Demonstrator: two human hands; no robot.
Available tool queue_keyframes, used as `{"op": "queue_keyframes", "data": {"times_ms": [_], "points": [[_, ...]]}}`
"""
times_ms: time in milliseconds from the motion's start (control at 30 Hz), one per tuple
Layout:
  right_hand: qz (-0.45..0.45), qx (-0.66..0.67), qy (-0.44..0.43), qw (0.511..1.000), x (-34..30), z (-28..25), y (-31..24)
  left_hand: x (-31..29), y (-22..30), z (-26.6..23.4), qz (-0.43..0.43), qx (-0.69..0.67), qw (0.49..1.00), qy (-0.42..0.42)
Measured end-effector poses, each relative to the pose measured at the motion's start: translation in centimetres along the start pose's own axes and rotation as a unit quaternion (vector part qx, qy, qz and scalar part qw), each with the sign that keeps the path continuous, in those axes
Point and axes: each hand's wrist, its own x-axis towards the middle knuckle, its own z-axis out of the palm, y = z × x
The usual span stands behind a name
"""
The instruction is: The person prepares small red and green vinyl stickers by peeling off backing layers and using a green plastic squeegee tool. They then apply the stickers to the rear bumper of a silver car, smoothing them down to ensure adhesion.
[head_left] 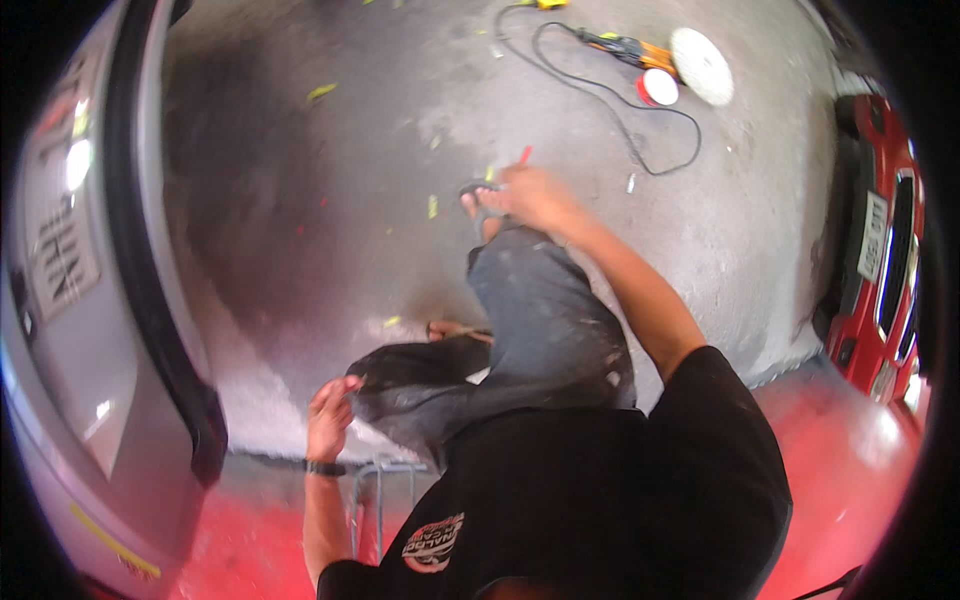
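Observation:
My right hand is stretched out past my right knee, above my sandalled foot, and is smeared by motion. Its fingers are closed round a thin red object whose end pokes out; I cannot tell its kind. Beside my left knee, my left hand has its fingertips pinched together, with a dark band on the wrist. Whatever is between those fingertips is too small to make out. Dark, stained trousers cover my bent legs.
A light grey car stands close on my left, and a red vehicle at the far right. An orange polisher with a white pad and trailing cord lies ahead, beside a red-and-white round pad. Yellow scraps litter the concrete.

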Motion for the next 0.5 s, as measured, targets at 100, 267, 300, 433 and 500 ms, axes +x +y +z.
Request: {"op": "queue_keyframes", "data": {"times_ms": [100,267,300,433,500], "points": [[0.039,-0.055,0.057,0.996,-5.7,-2.9,4.3,-5.4,-1.3,3.5,0.017,-0.065,0.998,-0.008],[0.186,0.122,-0.038,0.974,-14.8,-5.2,1.6,-11.0,-2.2,3.1,0.069,-0.073,0.995,-0.017],[0.182,0.162,-0.012,0.97,-16.2,-3.6,1.8,-12.4,-1.5,2.3,0.195,0.071,0.978,-0.025],[0.228,0.321,-0.053,0.917,-32.7,-4.7,-1.7,-22.5,-9.9,4.8,-0.012,-0.17,0.982,0.078],[0.158,0.269,-0.151,0.938,-32.5,-6.0,-7.8,-25.0,-11.8,2.7,-0.032,-0.187,0.973,0.128]]}}
